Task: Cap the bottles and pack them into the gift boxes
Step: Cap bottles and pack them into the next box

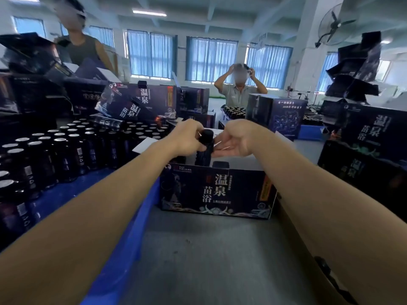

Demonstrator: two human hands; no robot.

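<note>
One bottle (204,154) stands upright over the open gift box (215,192), its lower end hidden behind the wall and a black cap (206,135) on top. Left hand (187,137) curls round the neck, likely steadying it for capping. Right hand (235,138) lays fairly straight fingers against the side (bracing, I'd guess), not gripping. Uncapped bottles (55,155) crowd the blue crate (123,238) at left, within reach.

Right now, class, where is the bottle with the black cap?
In the head view, centre frame, the bottle is upright between the left hand and right hand, at the mouth of the open gift box.
</note>
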